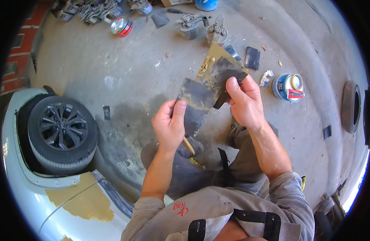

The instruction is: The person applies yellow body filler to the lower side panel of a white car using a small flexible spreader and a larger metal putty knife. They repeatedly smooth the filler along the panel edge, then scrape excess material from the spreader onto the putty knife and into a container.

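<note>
My left hand (169, 126) pinches the edge of a dark, flat putty spreader (196, 100) smeared with tan filler. In my right hand (247, 105) is a dark square putty board (224, 71), gripped at its lower right corner between thumb and fingers. Thick tan body filler (206, 64) lies along the board's left edge. The spreader overlaps or meets the board's lower left side; I cannot tell whether they touch. Below my left hand shows a light wooden stick (188, 146), its other end hidden. Both tools are over my legs, above the floor.
At the left, a pale car body with tan filler patches (84, 197) surrounds a wheel (63, 127). Paint cans (287, 86), a red-rimmed tin (122, 27), dirty spray-gun cups (189, 28) and dark sheets (252, 57) lie on the floor. A loose tyre (351, 106) stands at the right.
</note>
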`<state>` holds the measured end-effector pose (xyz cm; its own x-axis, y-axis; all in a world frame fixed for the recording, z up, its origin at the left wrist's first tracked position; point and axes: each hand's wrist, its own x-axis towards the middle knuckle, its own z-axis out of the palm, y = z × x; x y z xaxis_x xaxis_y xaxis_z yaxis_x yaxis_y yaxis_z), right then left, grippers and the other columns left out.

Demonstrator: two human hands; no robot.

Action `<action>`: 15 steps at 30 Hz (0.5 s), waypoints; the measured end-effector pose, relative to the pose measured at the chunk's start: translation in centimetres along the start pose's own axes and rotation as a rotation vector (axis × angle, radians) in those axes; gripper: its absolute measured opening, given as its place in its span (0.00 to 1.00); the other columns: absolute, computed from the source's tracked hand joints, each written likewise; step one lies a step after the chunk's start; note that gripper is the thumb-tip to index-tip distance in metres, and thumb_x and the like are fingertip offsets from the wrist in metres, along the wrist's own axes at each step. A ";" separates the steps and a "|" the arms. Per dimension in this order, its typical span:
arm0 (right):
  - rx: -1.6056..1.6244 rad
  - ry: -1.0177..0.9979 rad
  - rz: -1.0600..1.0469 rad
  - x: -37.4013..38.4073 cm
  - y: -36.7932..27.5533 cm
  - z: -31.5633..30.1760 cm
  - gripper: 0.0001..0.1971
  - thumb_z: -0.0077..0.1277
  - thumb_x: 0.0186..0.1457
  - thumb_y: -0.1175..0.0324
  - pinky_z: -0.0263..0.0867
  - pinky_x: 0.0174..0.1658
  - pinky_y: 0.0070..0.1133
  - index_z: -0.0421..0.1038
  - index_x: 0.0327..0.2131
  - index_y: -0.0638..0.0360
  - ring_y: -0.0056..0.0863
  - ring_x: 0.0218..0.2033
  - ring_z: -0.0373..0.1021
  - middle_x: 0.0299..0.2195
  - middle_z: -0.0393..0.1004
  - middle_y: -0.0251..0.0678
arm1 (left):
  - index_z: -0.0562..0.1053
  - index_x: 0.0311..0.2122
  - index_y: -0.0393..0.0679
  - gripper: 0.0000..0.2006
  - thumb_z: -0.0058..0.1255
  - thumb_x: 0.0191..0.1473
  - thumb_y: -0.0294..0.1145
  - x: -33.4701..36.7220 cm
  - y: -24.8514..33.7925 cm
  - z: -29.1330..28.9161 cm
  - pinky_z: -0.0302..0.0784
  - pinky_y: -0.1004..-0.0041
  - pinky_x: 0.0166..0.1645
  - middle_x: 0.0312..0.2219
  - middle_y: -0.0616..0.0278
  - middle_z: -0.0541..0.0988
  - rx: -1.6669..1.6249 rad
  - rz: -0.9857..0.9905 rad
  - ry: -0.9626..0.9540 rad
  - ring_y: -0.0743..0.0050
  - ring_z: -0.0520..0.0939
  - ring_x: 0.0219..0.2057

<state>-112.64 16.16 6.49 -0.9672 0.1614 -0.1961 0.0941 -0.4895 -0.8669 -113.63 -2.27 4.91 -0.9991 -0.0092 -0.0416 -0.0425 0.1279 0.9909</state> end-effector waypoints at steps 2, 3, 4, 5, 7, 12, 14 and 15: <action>-0.143 -0.120 -0.131 -1.9 -0.1 0.3 0.13 0.42 0.61 0.69 0.62 0.38 0.15 0.66 0.49 0.58 0.12 0.35 0.63 0.35 0.70 0.23 | 0.74 0.32 0.33 0.09 0.53 0.54 0.30 -0.8 0.9 -0.3 0.59 0.86 0.23 0.19 0.75 0.70 0.011 0.069 0.067 0.92 0.64 0.20; -0.184 -0.133 -0.079 -2.7 -0.2 0.5 0.12 0.44 0.60 0.71 0.62 0.37 0.15 0.67 0.47 0.61 0.12 0.35 0.62 0.34 0.70 0.25 | 0.74 0.32 0.33 0.09 0.53 0.55 0.31 -1.1 1.3 -0.7 0.59 0.86 0.24 0.19 0.75 0.70 0.028 0.110 0.073 0.92 0.63 0.20; -0.302 -0.203 -0.045 -3.2 -0.4 0.4 0.12 0.44 0.59 0.71 0.62 0.37 0.15 0.67 0.46 0.62 0.12 0.34 0.61 0.33 0.70 0.26 | 0.74 0.32 0.33 0.10 0.53 0.55 0.31 -1.4 1.6 -1.2 0.59 0.86 0.24 0.19 0.75 0.70 0.016 0.129 0.083 0.92 0.63 0.20; -0.424 -0.270 -0.014 -3.5 -0.7 0.2 0.11 0.45 0.59 0.71 0.62 0.37 0.16 0.68 0.45 0.63 0.12 0.33 0.61 0.32 0.70 0.27 | 0.74 0.32 0.33 0.10 0.53 0.55 0.31 -1.5 1.7 -1.6 0.59 0.86 0.24 0.18 0.75 0.70 -0.012 0.132 0.092 0.92 0.63 0.20; -0.703 -0.337 -0.002 -3.9 -0.6 0.0 0.10 0.47 0.57 0.72 0.62 0.34 0.16 0.69 0.40 0.67 0.12 0.30 0.61 0.26 0.69 0.29 | 0.73 0.32 0.33 0.11 0.50 0.57 0.33 -1.5 1.5 -2.5 0.59 0.86 0.24 0.19 0.75 0.69 0.001 0.154 0.094 0.92 0.63 0.20; -0.702 0.087 -0.396 -5.3 2.7 1.8 0.11 0.49 0.50 0.75 0.66 0.28 0.21 0.69 0.39 0.65 0.23 0.25 0.68 0.25 0.73 0.33 | 0.71 0.34 0.34 0.09 0.47 0.56 0.31 -2.9 0.9 -3.7 0.69 0.73 0.29 0.23 0.58 0.76 0.261 0.169 0.191 0.71 0.74 0.23; -1.020 0.022 -0.835 -6.0 5.2 3.6 0.13 0.49 0.46 0.77 0.68 0.29 0.25 0.69 0.39 0.65 0.32 0.25 0.71 0.27 0.74 0.39 | 0.71 0.35 0.34 0.08 0.47 0.54 0.29 -3.9 0.7 -3.3 0.72 0.66 0.33 0.26 0.50 0.78 0.364 0.308 0.218 0.56 0.79 0.26; -1.028 -0.059 -0.978 -6.1 6.5 4.4 0.14 0.48 0.45 0.77 0.69 0.31 0.28 0.70 0.39 0.64 0.38 0.27 0.72 0.28 0.75 0.43 | 0.71 0.37 0.32 0.10 0.48 0.52 0.28 -4.6 0.6 -3.4 0.73 0.62 0.37 0.30 0.42 0.78 0.387 0.381 0.192 0.44 0.79 0.33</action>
<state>-107.18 8.22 4.11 -0.7471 0.0186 0.6644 -0.5058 0.6326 -0.5865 -109.01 -5.49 6.14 -0.9269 -0.0671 0.3692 0.2861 0.5106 0.8108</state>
